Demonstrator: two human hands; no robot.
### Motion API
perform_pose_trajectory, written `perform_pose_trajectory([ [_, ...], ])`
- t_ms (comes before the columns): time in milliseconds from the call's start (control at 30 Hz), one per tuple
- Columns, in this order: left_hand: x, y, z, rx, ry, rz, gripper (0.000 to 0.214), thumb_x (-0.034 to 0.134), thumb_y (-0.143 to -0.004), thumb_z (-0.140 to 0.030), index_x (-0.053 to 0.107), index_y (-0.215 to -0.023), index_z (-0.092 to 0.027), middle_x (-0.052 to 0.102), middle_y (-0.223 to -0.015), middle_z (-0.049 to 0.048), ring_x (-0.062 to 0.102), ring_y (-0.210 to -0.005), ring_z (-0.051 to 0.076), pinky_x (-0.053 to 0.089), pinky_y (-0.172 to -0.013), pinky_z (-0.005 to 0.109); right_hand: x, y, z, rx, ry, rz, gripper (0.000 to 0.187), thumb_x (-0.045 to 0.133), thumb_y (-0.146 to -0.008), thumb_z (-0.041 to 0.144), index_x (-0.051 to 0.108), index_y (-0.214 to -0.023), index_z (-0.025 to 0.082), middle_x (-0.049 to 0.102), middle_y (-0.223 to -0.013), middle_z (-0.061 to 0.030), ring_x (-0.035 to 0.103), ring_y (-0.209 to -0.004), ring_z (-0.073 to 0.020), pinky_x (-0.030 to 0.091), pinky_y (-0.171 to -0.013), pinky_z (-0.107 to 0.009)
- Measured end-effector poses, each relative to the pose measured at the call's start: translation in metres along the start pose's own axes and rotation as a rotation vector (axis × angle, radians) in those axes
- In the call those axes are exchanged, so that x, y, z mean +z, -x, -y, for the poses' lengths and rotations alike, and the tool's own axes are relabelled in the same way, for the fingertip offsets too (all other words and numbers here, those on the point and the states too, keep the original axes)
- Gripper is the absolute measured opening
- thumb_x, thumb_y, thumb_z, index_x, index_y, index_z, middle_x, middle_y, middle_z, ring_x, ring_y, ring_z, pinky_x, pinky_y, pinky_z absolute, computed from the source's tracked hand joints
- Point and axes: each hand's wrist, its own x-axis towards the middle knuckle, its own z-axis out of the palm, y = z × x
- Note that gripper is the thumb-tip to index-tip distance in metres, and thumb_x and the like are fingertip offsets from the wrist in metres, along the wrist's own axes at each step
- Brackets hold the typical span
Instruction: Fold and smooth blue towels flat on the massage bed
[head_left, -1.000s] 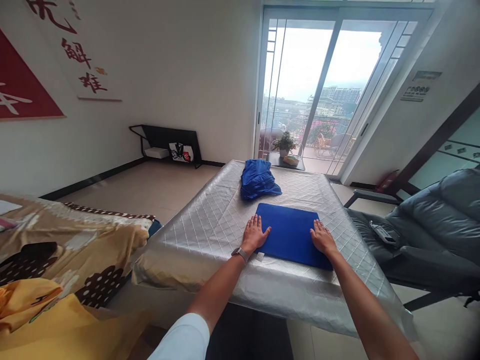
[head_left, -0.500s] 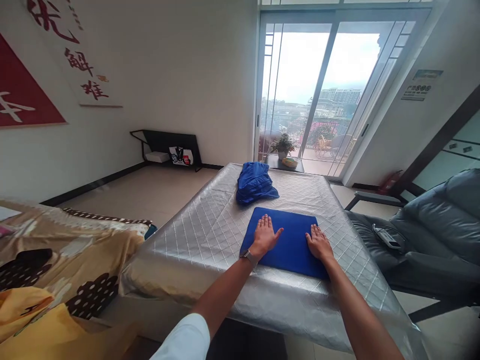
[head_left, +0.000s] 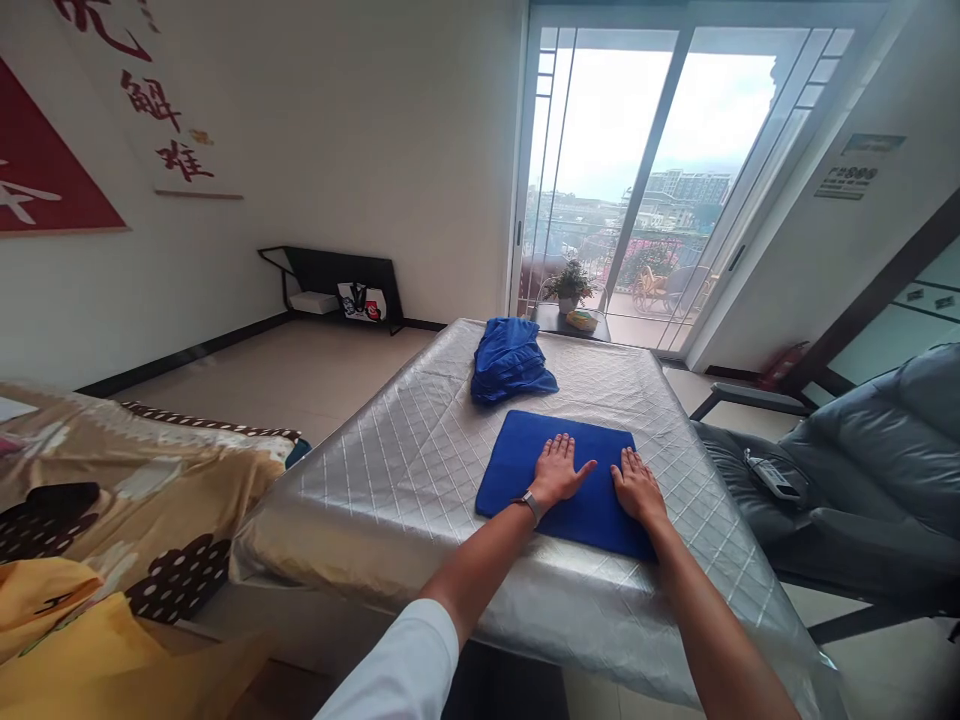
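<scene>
Our left hand (head_left: 556, 476) and right hand (head_left: 637, 487) lie wide and flat (gripping nothing) on the near blue cloth (head_left: 591, 512). Uneven pushing could wrinkle or skew it.

so the person's got both palms down on a flat blue cloth (head_left: 504, 468), fingers out. left hand (head_left: 556, 472) is near the middle with a watch (head_left: 532, 505) on that wrist, right hand (head_left: 637, 485) is over by the right edge. it's all on a table with a shiny silver quilted cover (head_left: 375, 490), and a crumpled blue cloth (head_left: 512, 362) sits just past the flat one. grey armchair (head_left: 877, 480) off to the right, patterned blanket (head_left: 180, 470) on the left, potted plant (head_left: 570, 288) by the glass sliding door (head_left: 600, 130).
</scene>
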Motion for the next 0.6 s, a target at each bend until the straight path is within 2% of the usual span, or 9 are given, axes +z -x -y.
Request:
perform_pose_trajectory([
  [133,-0.027,0.012,0.067,-0.19,-0.059,-0.04,0.096,0.004,-0.093,-0.073,0.027,-0.157,-0.005,0.022,-0.165,0.0149,0.015,-0.154,0.026,0.012,-0.127,0.043,-0.002,0.001,0.002,0.005,-0.004,0.01,0.069,0.014,-0.102,0.044,0.019,-0.159,0.005,0.016,-0.167,-0.0093,0.014,-0.154,-0.0214,0.012,-0.125,-0.038],
  [233,-0.036,0.021,0.096,-0.234,-0.092,-0.065,0.097,0.004,-0.093,-0.073,0.026,-0.156,-0.003,0.021,-0.165,0.0164,0.016,-0.154,0.027,0.013,-0.126,0.042,-0.004,0.002,0.003,0.011,-0.003,0.022,0.069,0.014,-0.102,0.044,0.017,-0.16,0.005,0.014,-0.167,-0.0092,0.013,-0.154,-0.0207,0.011,-0.125,-0.038],
  [300,-0.037,0.024,0.102,-0.232,-0.097,-0.064,0.098,0.005,-0.092,-0.074,0.025,-0.156,-0.002,0.02,-0.165,0.0172,0.017,-0.154,0.028,0.014,-0.126,0.041,-0.007,0.001,0.003,0.011,-0.001,0.044,0.069,0.015,-0.102,0.043,0.018,-0.159,0.005,0.014,-0.167,-0.0097,0.013,-0.154,-0.0209,0.012,-0.125,-0.038],
  [400,-0.036,0.024,0.1,-0.241,-0.099,-0.054,0.097,0.008,-0.093,-0.074,0.024,-0.157,-0.002,0.019,-0.165,0.0176,0.017,-0.154,0.028,0.014,-0.126,0.041,-0.013,-0.006,0.002,0.005,0.002,0.077,0.069,0.019,-0.101,0.042,0.022,-0.158,0.004,0.018,-0.166,-0.0109,0.017,-0.153,-0.0221,0.013,-0.124,-0.04],
  [600,-0.036,0.023,0.096,-0.243,-0.1,-0.065,0.096,0.006,-0.093,-0.072,0.024,-0.156,-0.002,0.019,-0.165,0.0176,0.018,-0.153,0.027,0.014,-0.126,0.041,-0.024,-0.036,0.004,-0.011,-0.01,0.045,0.068,0.017,-0.102,0.041,0.02,-0.159,0.003,0.017,-0.167,-0.0113,0.014,-0.154,-0.0209,0.012,-0.125,-0.037],
])
